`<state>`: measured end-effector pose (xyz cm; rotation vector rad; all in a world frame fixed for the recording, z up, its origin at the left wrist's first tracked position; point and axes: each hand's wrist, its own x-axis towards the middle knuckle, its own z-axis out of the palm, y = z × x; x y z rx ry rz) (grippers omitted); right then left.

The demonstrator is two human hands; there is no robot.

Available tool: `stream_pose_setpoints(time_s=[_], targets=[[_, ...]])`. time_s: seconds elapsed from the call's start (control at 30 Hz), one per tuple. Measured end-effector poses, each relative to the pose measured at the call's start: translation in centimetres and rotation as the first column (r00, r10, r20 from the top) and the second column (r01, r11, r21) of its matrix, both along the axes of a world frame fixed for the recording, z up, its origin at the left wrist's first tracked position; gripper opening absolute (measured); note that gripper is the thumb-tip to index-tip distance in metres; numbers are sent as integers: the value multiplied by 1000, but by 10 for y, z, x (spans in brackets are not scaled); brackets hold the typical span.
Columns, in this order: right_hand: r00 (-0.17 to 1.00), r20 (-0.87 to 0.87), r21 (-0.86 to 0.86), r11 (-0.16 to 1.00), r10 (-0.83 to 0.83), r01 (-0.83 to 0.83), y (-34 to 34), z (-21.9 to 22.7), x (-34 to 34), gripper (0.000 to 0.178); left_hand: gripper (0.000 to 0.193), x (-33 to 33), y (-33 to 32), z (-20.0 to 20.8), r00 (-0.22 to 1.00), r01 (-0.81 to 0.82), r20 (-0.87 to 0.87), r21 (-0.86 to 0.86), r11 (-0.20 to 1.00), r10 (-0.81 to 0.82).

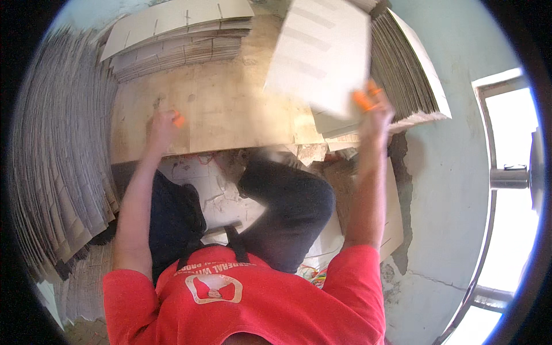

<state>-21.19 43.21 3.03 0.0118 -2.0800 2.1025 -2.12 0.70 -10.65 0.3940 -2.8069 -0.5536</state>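
Your left hand (164,125): flat on the worn pale wooden desk (230,109), fingers with orange tips spread, holding nothing.
Your right hand (372,109): fingers clamped on the corner of a pale flat cardboard sheet (319,57), lifted and tilted above the desk.
Done so far: one sheet is off the right-hand upright stack of flat cardboard (408,75).
Left: that stack looks thick; further cardboard piles (178,34) lie beyond.

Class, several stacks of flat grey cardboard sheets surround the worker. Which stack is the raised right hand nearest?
The slanted stack of grey cardboard sheets at upper right; the right hand lifts a pale cardboard sheet beside it.
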Motion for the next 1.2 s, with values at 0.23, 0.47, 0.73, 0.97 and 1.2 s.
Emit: stream_pose_setpoints(time_s=[0.23, 0.47, 0.73, 0.97, 1.2], targets=[[747, 616, 193, 872, 248, -449, 3, -150, 67, 28, 34, 38, 22, -53, 973, -173, 219, 512, 842, 67], [766, 569, -153, 954, 299, -258, -27, -144, 137, 38, 48, 26, 92, -27, 993, -95, 114, 932, -351, 31], [872, 178, -319, 865, 456, -388, -83, -62, 120, 18, 26, 8, 83, 85, 979, 172, -181, 980, 100, 89], [804, 457, 247, 814, 381, -526, -105, -210, 47, 20, 31, 9, 16, -14, 846, 1, -199, 929, 371, 495], [780, 149, -225, 789, 607, -571, -122, -123, 43, 19, 24, 96, -10, -39, 647, -64, -110, 978, 197, 755]])
